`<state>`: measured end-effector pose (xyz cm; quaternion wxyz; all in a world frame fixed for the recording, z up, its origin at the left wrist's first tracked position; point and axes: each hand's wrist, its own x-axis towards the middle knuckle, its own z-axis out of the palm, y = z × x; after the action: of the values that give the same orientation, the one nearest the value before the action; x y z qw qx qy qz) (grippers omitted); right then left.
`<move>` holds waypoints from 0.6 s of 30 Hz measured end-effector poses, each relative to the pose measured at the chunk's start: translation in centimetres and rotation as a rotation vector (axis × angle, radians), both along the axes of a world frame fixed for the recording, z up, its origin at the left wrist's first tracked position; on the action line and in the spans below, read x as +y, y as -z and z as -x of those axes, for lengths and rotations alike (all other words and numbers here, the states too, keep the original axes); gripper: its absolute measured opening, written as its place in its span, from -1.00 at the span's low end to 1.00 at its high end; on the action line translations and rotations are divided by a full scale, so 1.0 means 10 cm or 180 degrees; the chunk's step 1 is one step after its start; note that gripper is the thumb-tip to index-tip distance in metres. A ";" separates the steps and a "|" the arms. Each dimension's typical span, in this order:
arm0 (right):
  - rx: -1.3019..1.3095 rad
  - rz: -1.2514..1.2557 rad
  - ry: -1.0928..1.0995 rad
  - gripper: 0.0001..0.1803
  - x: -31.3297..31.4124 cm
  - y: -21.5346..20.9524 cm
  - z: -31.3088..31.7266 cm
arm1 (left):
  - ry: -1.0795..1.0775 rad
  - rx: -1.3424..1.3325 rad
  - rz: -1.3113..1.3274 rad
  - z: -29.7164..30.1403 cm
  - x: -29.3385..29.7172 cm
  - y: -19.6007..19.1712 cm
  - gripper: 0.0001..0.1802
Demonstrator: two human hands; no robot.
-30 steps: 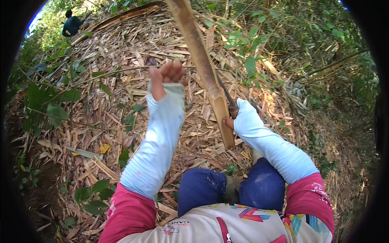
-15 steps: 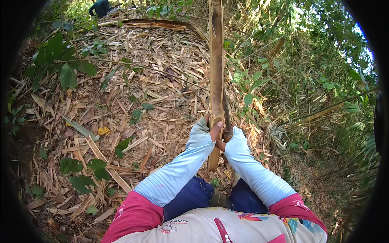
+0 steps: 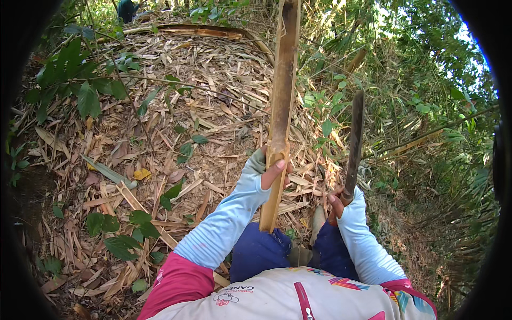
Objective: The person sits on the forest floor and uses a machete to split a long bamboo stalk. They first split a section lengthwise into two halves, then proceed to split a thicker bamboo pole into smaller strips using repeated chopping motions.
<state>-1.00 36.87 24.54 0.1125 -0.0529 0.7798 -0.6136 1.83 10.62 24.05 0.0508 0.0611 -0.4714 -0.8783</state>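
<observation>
A long split bamboo pole (image 3: 282,96) stands before me, running up out of the top of the view, its hollow inner side facing me. My left hand (image 3: 275,169) is closed around it near its lower end, thumb across the front at a node. Off to the right, my right hand (image 3: 337,205) grips the handle of a machete (image 3: 354,144). Its dark blade points up and leans slightly right, apart from the bamboo. The lower end of the pole hangs in front of my left leg.
Dry bamboo leaves and shavings (image 3: 213,112) cover the ground. A cut bamboo strip (image 3: 141,210) lies at the left, and a split bamboo length (image 3: 202,32) lies at the far side. Green undergrowth (image 3: 421,106) fills the right. Another person (image 3: 126,10) is partly visible far left.
My right hand has moved right with the machete, away from the bamboo. The pole's lower end has swung slightly left, and my left hand still holds it.
</observation>
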 end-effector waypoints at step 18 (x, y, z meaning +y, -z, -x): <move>0.0713 0.1152 -0.1503 -0.78 -0.34 -0.08 0.52 | -0.0744 -0.0494 0.0550 -0.31 0.82 -0.26 -0.53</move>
<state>-6.17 33.51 25.34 0.1540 -0.3189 0.6316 -0.6897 4.96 18.87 26.65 0.1212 0.1786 -0.5373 -0.8153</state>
